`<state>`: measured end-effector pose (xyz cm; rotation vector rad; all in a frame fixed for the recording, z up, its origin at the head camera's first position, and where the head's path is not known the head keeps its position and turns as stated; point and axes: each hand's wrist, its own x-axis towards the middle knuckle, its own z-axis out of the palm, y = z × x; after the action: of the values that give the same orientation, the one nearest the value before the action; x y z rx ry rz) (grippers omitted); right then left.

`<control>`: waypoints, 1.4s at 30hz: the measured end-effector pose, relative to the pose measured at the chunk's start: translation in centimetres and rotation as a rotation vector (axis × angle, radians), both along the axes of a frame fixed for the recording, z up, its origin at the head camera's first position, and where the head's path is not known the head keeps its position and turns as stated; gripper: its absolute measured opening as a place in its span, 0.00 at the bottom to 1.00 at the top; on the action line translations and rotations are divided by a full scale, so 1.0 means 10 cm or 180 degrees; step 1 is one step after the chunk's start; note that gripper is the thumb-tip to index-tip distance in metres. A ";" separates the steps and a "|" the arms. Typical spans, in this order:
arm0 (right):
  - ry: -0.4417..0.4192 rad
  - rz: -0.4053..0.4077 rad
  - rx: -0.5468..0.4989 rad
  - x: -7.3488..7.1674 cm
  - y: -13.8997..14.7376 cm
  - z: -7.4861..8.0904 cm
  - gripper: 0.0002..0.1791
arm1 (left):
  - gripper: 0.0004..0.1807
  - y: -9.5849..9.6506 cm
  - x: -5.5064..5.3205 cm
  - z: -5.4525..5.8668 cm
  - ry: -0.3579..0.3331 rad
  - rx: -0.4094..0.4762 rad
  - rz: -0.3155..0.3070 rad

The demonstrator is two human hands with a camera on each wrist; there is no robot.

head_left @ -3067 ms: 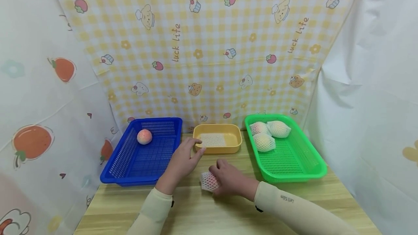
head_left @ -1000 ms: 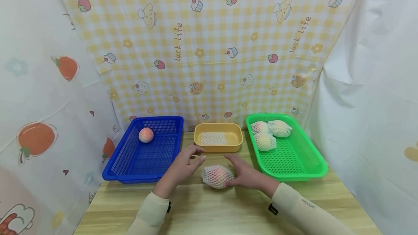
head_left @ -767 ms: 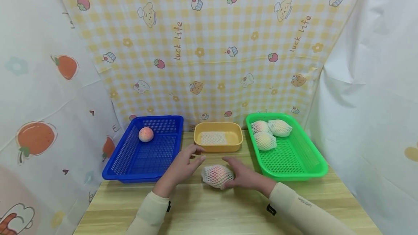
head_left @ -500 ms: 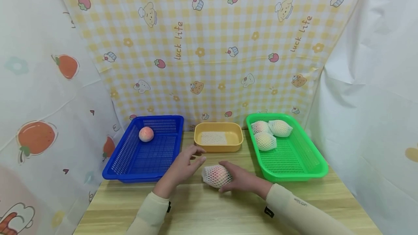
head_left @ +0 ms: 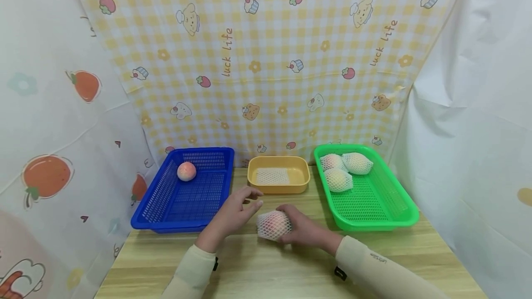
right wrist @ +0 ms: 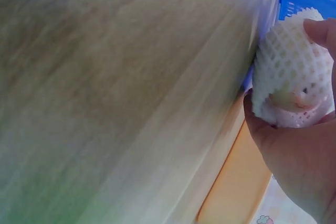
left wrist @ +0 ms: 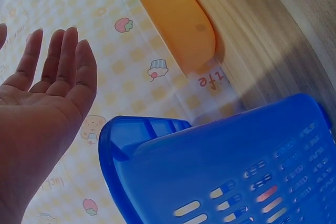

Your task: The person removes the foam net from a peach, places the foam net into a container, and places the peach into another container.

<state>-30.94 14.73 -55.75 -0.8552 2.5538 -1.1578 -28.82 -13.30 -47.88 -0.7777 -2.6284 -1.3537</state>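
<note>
A pinkish peach in a white foam net sleeve [head_left: 273, 226] lies at the middle of the table. Its right end is gripped by my right hand [head_left: 305, 229], thumb on the near side and fingers on the far side. In the right wrist view, the netted peach [right wrist: 294, 72] shows a bit of bare fruit at the sleeve's opening, between thumb and fingers. My left hand [head_left: 234, 211] hovers left of it with relaxed fingers and nothing in them. The left wrist view shows that left hand [left wrist: 47, 103] palm up to the camera, beside the blue basket [left wrist: 210, 150].
At the left, the blue basket [head_left: 195, 204] holds one bare peach [head_left: 186, 171]. A yellow tub [head_left: 278, 189] at the back centre contains white foam netting [head_left: 272, 176]. On the right stands a green basket [head_left: 357, 211] with three netted fruits, one of them at its left wall [head_left: 338, 180].
My right hand gripped the netted peach, loosened with fingers spread, then closed round its right end again. The fruit has turned slightly and shifted a little left. My left hand has hardly moved.
</note>
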 end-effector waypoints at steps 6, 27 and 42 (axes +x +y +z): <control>0.0165 -0.0046 -0.0314 0.01 0.02 0.09 0.48 | 0.15 0.00 -0.01 -0.01 -0.0038 0.0035 0.0053; 0.0499 -0.0092 -0.0553 0.05 0.15 0.55 0.46 | 0.05 0.00 -0.03 -0.07 -0.0429 0.0390 0.0021; 0.0819 0.0118 -0.0443 0.05 0.14 0.52 0.46 | 0.16 0.09 -0.05 -0.07 -0.0287 0.0634 -0.0413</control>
<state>-30.46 16.16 -50.50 -1.1475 2.6665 -1.3034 -29.36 -12.39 -48.58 -0.8909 -2.4932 -1.6914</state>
